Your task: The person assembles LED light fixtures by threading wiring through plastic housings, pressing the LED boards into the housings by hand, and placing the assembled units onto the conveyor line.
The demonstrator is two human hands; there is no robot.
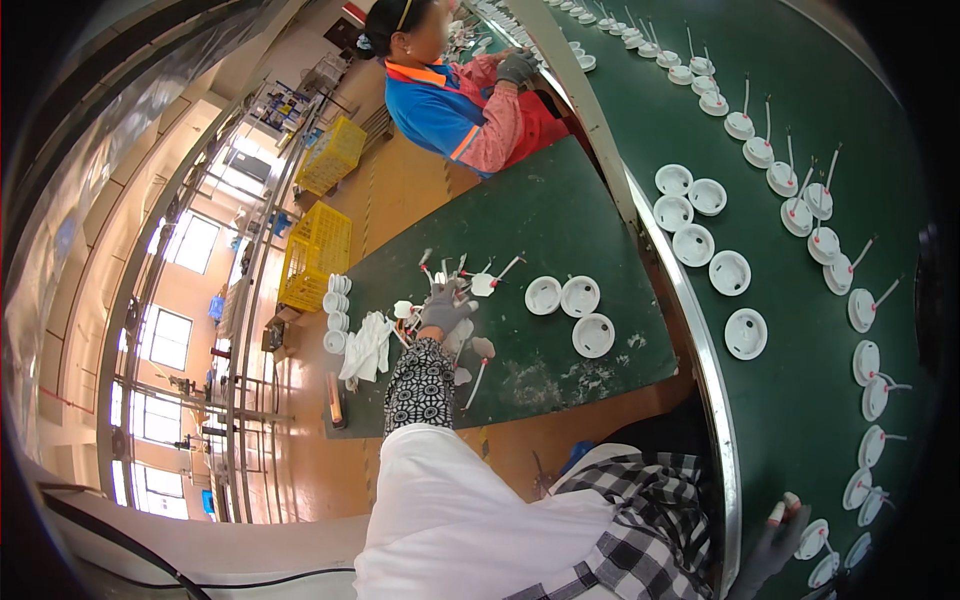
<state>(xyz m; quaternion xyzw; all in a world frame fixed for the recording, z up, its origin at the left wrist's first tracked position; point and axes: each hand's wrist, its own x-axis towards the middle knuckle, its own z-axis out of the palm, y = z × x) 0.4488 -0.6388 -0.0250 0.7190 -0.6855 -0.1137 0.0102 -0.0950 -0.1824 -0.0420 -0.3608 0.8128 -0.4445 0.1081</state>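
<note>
Left hand (pixel 447 308), grey-gloved, is held palm down over a pile of wired parts (pixel 404 310); fingers look partly spread, but whether anything is gripped cannot be told. Nearest clear piece: a white wired part (pixel 483 284), seen just right of the fingers, its lead pointed up and right, so the long axis is slanted away from the hand. The left hand is clearly nearer to it. A white cloth (pixel 368 347) is bunched left of the wrist; three white round bases (pixel 578 292) are set farther right on the green table (pixel 520 220). Right hand (pixel 775 550) is placed well apart, beside a white disc (pixel 812 540); its grip cannot be told.
</note>
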